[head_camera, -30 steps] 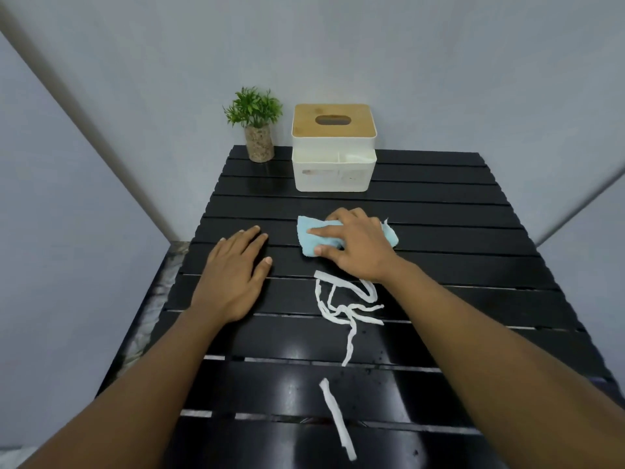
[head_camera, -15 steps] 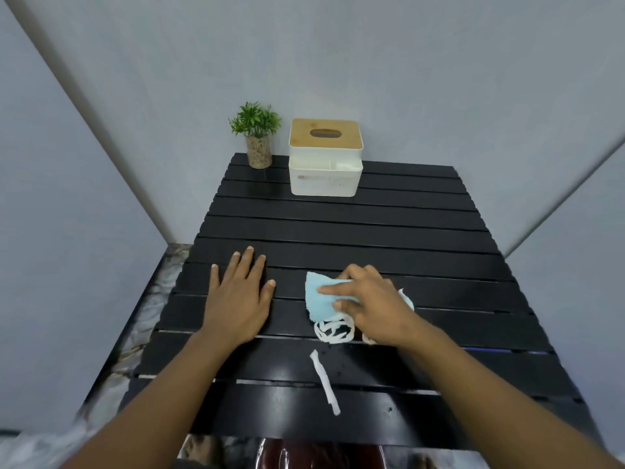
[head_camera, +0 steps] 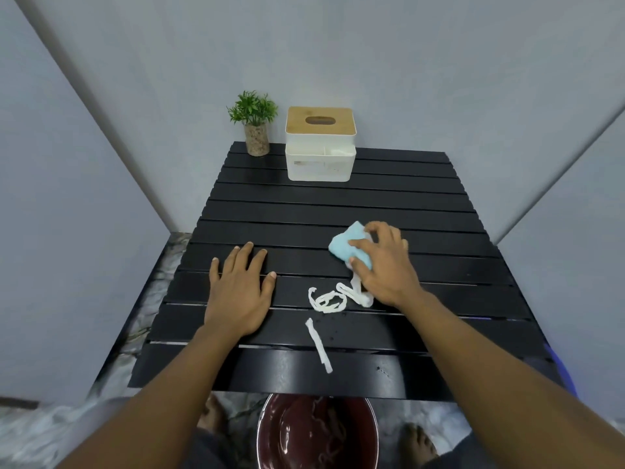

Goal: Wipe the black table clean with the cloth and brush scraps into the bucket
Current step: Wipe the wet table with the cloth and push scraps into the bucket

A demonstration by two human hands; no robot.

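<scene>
Two lots of white paper scrap lie on the black table [head_camera: 338,211], so I judge the brushing partly done at most. A looped tangle of strips [head_camera: 329,299] touches the heel of my right hand [head_camera: 385,265], and one loose strip [head_camera: 319,345] lies nearer the front edge, apart from the tangle. Neither has reached the bucket [head_camera: 270,434], which stands on the floor below the near edge, almost straight under the loose strip. Pale curled shapes inside it may be scraps already dropped in, but against the dark red wall I cannot be sure.

My right hand holds the blue cloth [head_camera: 350,247], fingers curled over it and thumb pinching its near corner, pressing it onto a slat right of the middle. My left hand [head_camera: 238,292] lies flat on the slats, fingers spread, holding nothing.

Whether the far slats by the tissue box [head_camera: 320,143] and the small plant [head_camera: 254,121] have been wiped I cannot tell; small specks show on the near slats. Part of the cloth and the top of the tangle are hidden under my palm. The bucket's near side is cut off by the frame, and something blue [head_camera: 563,374] past the table's right corner is too cut off to name.
</scene>
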